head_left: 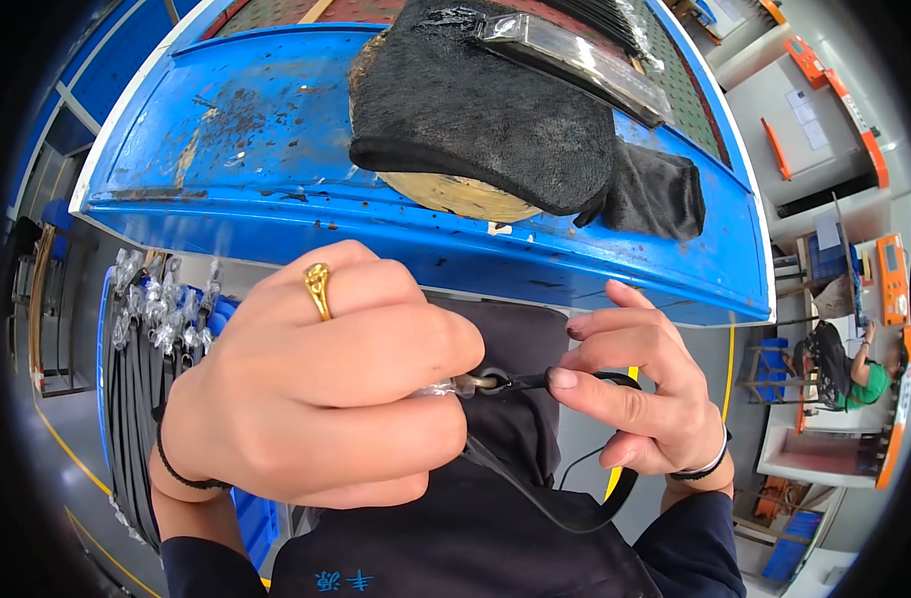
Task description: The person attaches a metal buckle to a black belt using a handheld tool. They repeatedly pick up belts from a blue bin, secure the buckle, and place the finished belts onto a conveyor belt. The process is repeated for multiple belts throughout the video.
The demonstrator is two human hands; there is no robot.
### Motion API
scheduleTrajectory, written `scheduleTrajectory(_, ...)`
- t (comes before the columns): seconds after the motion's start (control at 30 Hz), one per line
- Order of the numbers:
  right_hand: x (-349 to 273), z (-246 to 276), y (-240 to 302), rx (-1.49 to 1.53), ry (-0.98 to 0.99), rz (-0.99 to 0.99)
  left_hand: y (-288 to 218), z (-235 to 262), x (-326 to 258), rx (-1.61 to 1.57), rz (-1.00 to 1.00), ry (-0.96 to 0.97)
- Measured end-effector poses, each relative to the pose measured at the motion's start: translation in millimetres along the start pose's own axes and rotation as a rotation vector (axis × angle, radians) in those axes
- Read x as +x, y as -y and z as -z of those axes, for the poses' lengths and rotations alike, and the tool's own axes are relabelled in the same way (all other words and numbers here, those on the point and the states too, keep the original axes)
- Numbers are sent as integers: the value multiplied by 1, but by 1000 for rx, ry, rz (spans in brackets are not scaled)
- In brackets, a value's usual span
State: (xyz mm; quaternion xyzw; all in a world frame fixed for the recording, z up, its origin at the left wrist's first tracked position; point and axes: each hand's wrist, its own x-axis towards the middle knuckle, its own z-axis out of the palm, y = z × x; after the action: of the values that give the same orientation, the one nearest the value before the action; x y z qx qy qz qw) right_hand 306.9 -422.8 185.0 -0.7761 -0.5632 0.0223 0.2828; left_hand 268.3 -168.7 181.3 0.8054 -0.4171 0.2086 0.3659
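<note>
My left hand (321, 389) is closed in a fist around a metal fitting partly wrapped in clear plastic; most of it is hidden by the fingers. A small metal ring (489, 382) sticks out past the knuckles, joined to a thin black strap (535, 495). The strap hangs in a loop below and between my hands. My right hand (640, 384) has the strap at its bent index and middle fingers, close to the ring, while the other fingers are loosely curled. Dark stains mark some right fingertips.
Ahead stands a blue stained workbench (246, 130) carrying a black cloth (475, 120) over a round pad (460, 194) and a clear-topped long case (575, 60). Many black straps with plastic-wrapped ends (151, 399) hang at the left. Another person (859, 374) sits far right.
</note>
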Motion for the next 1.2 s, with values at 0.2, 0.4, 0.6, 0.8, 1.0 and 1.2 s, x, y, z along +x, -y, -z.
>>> scheduleTrajectory(0.2, -2, -1, 1, -40, -2, 3, 1, -2, -3, -13, 2, -27)
scheduleTrajectory(0.4, -5, -2, 0, -68, -9, -1, 1, -3, -2, -23, 4, -31)
scheduleTrajectory(0.6, -7, -4, 1, -80, -6, -49, 4, -4, -3, -32, -14, -27)
scheduleTrajectory(0.8, -11, 1, -5, -59, 2, -91, 2, -6, -4, 31, -48, -62)
scheduleTrajectory(1.0, -16, 29, -22, -54, -310, -332, -4, 6, -3, 91, -103, -39)
scheduleTrajectory(1.2, -26, 32, -78, -704, -167, -619, -19, 18, -16, 206, 175, -253)
